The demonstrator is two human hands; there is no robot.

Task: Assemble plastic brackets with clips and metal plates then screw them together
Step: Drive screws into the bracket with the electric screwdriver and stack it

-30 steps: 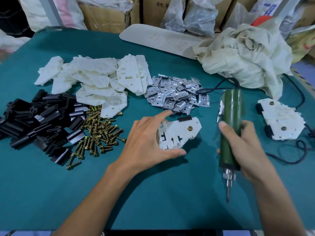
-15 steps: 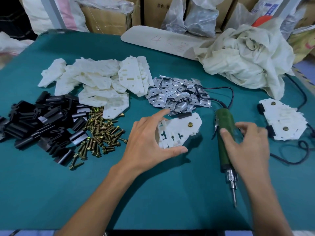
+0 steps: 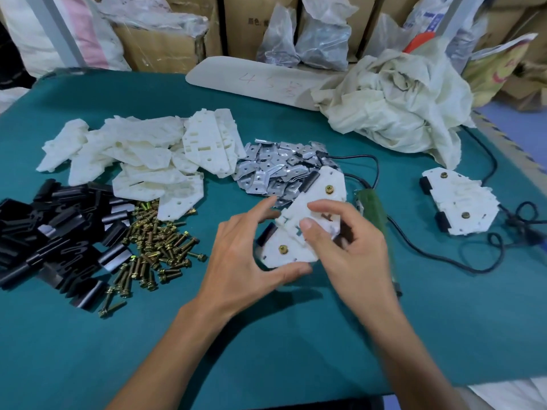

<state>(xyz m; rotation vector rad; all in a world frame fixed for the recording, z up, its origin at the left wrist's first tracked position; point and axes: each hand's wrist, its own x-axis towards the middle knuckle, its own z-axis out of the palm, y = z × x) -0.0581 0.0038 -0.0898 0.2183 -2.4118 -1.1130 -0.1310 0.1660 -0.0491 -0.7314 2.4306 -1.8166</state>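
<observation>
An assembled white bracket (image 3: 318, 199) with two brass screws and black clips is tilted up off the table in front of me. My left hand (image 3: 245, 253) grips its lower left end with thumb under and fingers above. My right hand (image 3: 352, 241) pinches its right side, thumb on the top face. The green electric screwdriver (image 3: 374, 211) lies on the cloth behind my right hand, untouched. Loose white brackets (image 3: 142, 155), metal plates (image 3: 275, 170), brass screws (image 3: 159, 250) and black clips (image 3: 50, 226) lie in piles to the left.
A finished bracket stack (image 3: 461, 202) sits at the right, with the screwdriver's black cable (image 3: 488, 250) looping around it. A crumpled white sack (image 3: 396, 102) and a white board (image 3: 251, 81) lie at the back of the teal table (image 3: 266, 335). Boxes and bags stand behind.
My right hand laid the screwdriver down on the table and came over to the bracket. Both hands lifted and turned the bracket up off the cloth.
</observation>
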